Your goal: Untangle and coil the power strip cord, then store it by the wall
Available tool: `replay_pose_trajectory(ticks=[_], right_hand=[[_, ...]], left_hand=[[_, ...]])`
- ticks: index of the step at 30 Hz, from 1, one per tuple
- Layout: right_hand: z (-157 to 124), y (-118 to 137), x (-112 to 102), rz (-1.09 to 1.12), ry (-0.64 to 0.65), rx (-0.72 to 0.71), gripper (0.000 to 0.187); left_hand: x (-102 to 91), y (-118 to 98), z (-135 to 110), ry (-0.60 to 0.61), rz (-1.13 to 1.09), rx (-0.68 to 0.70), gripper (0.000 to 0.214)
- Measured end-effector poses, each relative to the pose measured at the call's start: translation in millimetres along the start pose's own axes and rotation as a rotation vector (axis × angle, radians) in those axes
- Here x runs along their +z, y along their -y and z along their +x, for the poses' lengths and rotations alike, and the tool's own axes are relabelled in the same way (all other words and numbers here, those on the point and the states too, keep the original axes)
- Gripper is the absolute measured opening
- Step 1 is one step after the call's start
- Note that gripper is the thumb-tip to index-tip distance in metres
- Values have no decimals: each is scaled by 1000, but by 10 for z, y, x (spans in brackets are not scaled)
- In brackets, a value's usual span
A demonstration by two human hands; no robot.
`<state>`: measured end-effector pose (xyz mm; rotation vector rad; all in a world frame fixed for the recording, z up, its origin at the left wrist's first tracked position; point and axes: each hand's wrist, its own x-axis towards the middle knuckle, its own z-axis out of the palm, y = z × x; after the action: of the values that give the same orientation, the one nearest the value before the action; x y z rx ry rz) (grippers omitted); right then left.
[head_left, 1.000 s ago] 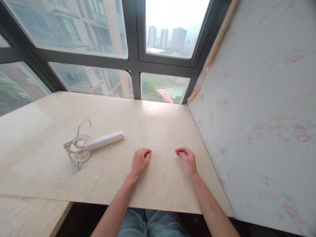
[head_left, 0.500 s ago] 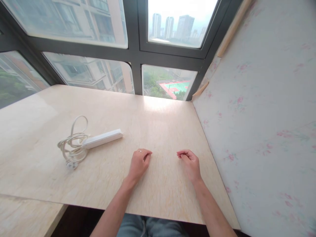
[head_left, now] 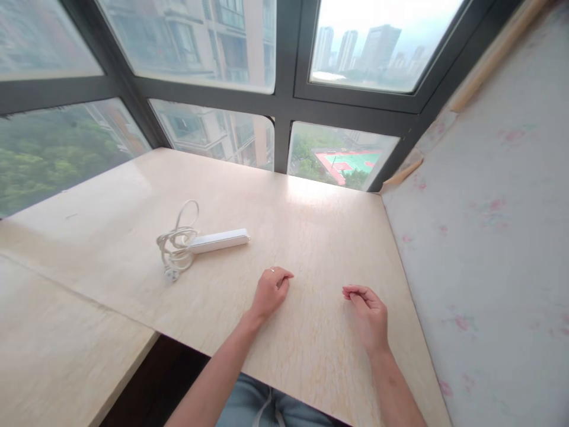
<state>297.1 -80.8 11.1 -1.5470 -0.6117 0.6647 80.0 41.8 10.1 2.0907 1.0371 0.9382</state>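
Beige surface [head_left: 311, 225] under window [head_left: 208, 41]: left hand [head_left: 271, 292], right hand [head_left: 370, 314] resting, each grip loosely curled, pinching nothing; white power strip [head_left: 220, 240] apart.

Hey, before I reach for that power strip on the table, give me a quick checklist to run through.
1. Left hand and right hand empty, fingers curled, resting on the table: ok.
2. Power strip in view, lying flat, left of the left hand: ok.
3. Bare table between left hand and power strip: ok.
4. Cord coiled at the power strip's left end, plug loose on the table: ok.
5. Sockets empty: cannot tell, too small to read.
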Motion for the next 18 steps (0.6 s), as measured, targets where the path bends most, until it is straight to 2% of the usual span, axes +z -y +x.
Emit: replay_pose_trajectory(ticks=[4,7,10,12,13,15,16,18], right_hand=[[27,-95,-66,9,-20,26,16],[51,-151,-94,-6,-11,35,21],[53,-169,-106,-19,-5,43,24],[46,-165,-110,-35,-1,50,26],[42,-161,-111,-42,0,55,26],[36,-150,-110,-57,-1,71,28],[34,-142,-109,-63,1,78,29],[30,-122,-101,-80,9,85,30]], left_hand=[[-38,-6,-27,-99,-119,-34,22],[-178,36,-67,-215,-128,-60,21],[-509,130,-87,-426,65,-61,21],[-835,209,-58,-612,295,-69,21],[-1015,250,-28,-667,403,-73,21],[-1367,333,61,-651,621,-89,25],[-1522,377,114,-574,706,-85,33],[-1762,476,228,-302,828,-52,53]])
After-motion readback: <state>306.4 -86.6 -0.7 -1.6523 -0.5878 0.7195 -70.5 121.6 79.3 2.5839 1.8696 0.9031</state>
